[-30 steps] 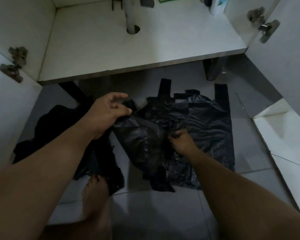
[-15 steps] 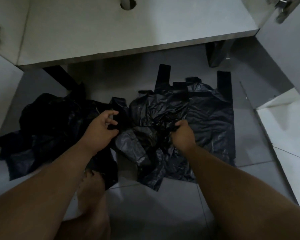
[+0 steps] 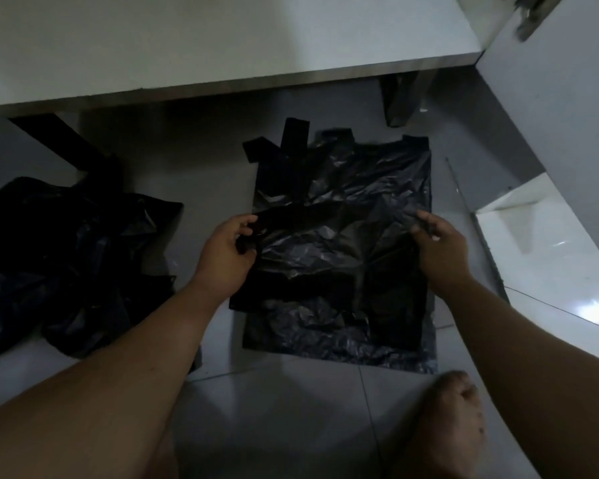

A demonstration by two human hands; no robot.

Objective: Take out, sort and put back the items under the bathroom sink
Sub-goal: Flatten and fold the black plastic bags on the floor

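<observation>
A black plastic bag (image 3: 332, 247) is stretched flat between my hands over a stack of black bags (image 3: 360, 337) lying on the grey floor tiles. My left hand (image 3: 227, 252) pinches the bag's left edge with curled fingers. My right hand (image 3: 436, 245) pinches its right edge. A crumpled heap of more black bags (image 3: 59, 264) lies on the floor to the left. The white cabinet floor (image 3: 201, 46) under the sink runs across the top of the view.
The open cabinet door (image 3: 567, 108) stands at the right with a hinge near the top. A dark cabinet leg (image 3: 400, 102) stands behind the stack. A white raised step (image 3: 547, 236) lies at the right. My bare foot (image 3: 446, 423) rests at the bottom right.
My hands have moved apart and pulled a crumpled bag out flat over the stack. The view has tilted down, so the drain pipe has left the picture.
</observation>
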